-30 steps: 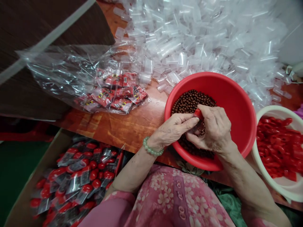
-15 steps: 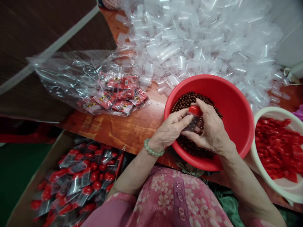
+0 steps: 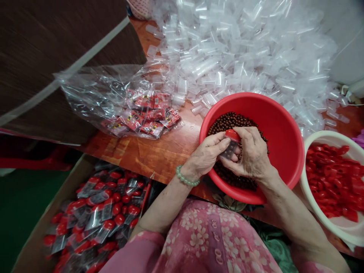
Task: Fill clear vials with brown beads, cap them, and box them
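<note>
Fingers (image 3: 224, 145) of both hands are closed on a small capped container (image 3: 229, 150) — the left thumb and forefinger pinch its left side, while the right fingers curl around its far end and right side. It sits tilted over the left part of a red bowl (image 3: 284, 136), its red cap (image 3: 232, 135) pointing away from the wearer and slightly rightward, the long axis running back toward the wearer and a little left. The cap is glossy; the body is clear, with dark round shapes showing in or through it. The left hand (image 3: 203, 154) reaches in from the lower left, a green bracelet (image 3: 187, 179) at its wrist; the right hand (image 3: 252, 151) bends inward — back uppermost. Brown beads (image 3: 233, 120) lie heaped beneath. Just right stands a white tub (image 3: 327, 135) of red pieces (image 3: 332, 176); beyond the bowl spreads a pile of clear tubes (image 3: 227, 49). Leftward, red packets (image 3: 150, 113) rest in a plastic bag (image 3: 93, 91).
</note>
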`<state>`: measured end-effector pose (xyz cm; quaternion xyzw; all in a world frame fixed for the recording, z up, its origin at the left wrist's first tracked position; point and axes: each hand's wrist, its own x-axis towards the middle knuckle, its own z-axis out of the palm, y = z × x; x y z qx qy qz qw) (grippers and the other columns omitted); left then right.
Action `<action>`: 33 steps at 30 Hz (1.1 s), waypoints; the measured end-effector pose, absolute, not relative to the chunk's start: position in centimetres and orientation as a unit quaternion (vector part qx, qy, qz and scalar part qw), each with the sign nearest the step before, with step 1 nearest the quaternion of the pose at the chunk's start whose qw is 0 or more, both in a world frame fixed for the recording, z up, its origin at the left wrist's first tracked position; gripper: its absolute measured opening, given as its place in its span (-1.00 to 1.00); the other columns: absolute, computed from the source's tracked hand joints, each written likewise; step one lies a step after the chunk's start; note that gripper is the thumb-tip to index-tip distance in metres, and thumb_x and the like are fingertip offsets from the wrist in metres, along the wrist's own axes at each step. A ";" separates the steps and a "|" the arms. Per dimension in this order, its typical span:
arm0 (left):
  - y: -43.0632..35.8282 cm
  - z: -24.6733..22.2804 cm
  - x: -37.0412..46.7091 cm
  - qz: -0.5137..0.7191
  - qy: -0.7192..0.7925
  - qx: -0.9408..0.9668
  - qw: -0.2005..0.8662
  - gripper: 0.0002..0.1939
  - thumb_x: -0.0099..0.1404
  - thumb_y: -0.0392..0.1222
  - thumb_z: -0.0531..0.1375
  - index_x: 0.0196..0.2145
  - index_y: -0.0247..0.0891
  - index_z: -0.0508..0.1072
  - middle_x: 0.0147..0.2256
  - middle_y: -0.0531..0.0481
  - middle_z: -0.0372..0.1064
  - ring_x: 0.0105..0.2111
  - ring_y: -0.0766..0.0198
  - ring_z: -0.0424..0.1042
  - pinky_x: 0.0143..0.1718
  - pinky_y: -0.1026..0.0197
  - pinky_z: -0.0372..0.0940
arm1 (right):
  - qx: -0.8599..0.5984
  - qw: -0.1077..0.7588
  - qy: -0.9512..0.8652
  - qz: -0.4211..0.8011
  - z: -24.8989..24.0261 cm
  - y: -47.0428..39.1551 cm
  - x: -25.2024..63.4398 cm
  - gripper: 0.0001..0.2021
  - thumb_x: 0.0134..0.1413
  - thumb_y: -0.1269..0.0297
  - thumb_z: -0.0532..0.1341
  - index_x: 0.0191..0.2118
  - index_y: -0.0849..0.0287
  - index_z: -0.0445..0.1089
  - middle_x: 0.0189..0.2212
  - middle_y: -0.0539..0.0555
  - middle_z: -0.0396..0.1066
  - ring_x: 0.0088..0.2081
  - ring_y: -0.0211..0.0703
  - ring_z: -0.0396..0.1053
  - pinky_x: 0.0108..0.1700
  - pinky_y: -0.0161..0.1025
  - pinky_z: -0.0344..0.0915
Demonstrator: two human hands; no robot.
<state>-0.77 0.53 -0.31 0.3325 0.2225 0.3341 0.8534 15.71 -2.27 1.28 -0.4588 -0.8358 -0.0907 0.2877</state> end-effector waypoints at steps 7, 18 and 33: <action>0.2 -0.4 -0.3 0.357 0.213 0.336 0.845 -0.48 0.17 0.17 0.43 -0.19 -0.32 0.42 -0.43 0.08 0.43 -0.50 0.45 0.40 -0.41 0.38 0.34 | -0.431 0.286 -0.845 -0.138 1.6 -2.2 15.7 -0.33 0.13 0.07 0.29 0.28 0.20 0.12 -0.14 0.27 0.44 -0.15 0.16 0.41 -0.10 0.09 0.43; -5.7 0.5 -7.2 0.477 0.402 0.402 0.670 -0.37 0.36 0.15 0.29 0.26 -0.15 0.30 -0.26 0.01 0.53 -0.35 0.36 0.54 -0.26 0.31 0.45 | -0.417 0.246 -0.874 0.029 1.4 -3.1 16.4 0.00 0.18 -0.13 0.34 0.51 0.23 -0.14 0.26 0.47 0.26 0.21 0.35 0.35 0.17 0.27 0.42; -11.4 -5.8 -26.0 0.487 0.667 0.542 0.158 -0.70 0.40 -0.20 0.21 0.05 0.01 0.54 -0.23 0.10 0.61 -0.02 0.06 0.58 -0.09 0.04 0.44 | -0.515 0.012 -0.855 -0.057 1.0 -3.0 15.4 -0.81 0.40 0.23 0.16 -0.16 0.23 0.44 -0.27 0.18 0.47 -0.22 0.02 0.44 -0.14 -0.12 0.30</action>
